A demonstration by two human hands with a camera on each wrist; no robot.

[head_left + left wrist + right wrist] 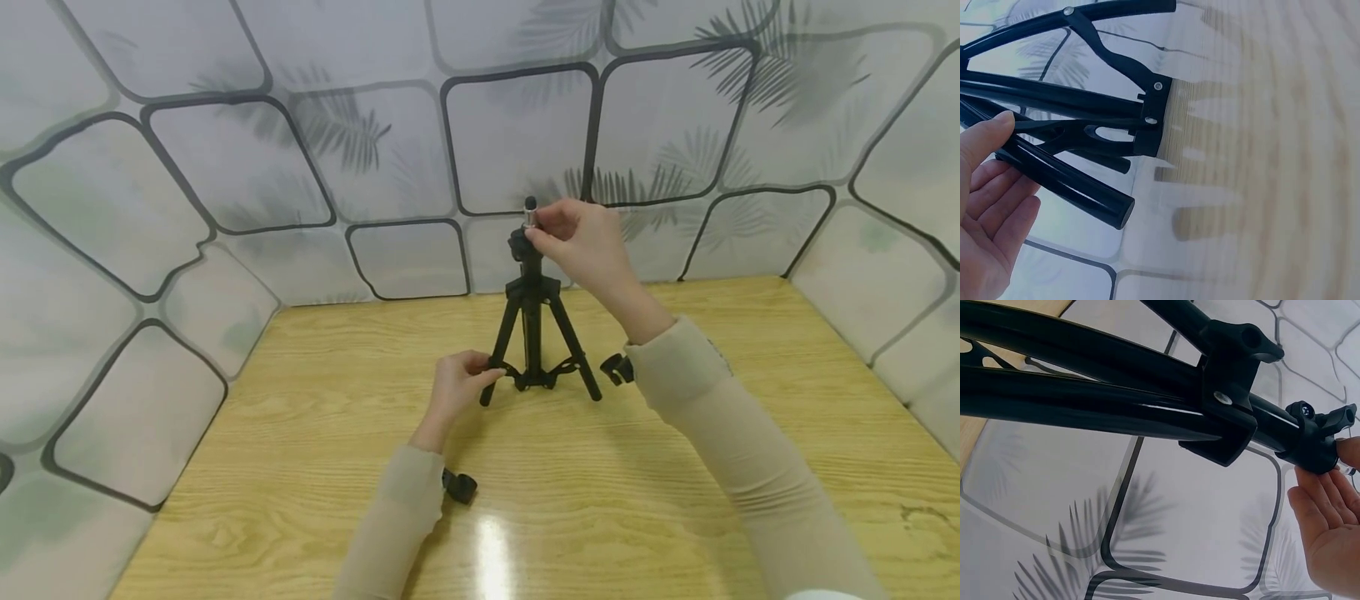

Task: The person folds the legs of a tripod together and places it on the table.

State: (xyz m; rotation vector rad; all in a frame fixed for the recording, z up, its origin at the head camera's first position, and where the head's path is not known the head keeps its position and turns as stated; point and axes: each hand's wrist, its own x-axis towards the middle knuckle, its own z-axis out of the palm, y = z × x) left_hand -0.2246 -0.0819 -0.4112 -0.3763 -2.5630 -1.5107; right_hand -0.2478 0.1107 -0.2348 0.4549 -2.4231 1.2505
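A small black tripod [532, 321] stands upright with its legs spread, close to the back of the wooden table. My left hand [459, 385] pinches its left leg [1079, 181] low down, thumb on one side and fingers on the other. Up at the top, my right hand [588, 242] pinches the short silver post [529, 218], which has a black tip. Just below those fingers sits the black collar [1310, 440] with its clamp knob. Braces [1113, 56] join the legs to the centre column near the bottom.
The wooden table [315, 467] spreads toward me. Behind and at both sides rises a pale cloth backdrop [517, 142] with dark outlines and leaf prints. Small black devices [461, 487] show by both sleeve cuffs.
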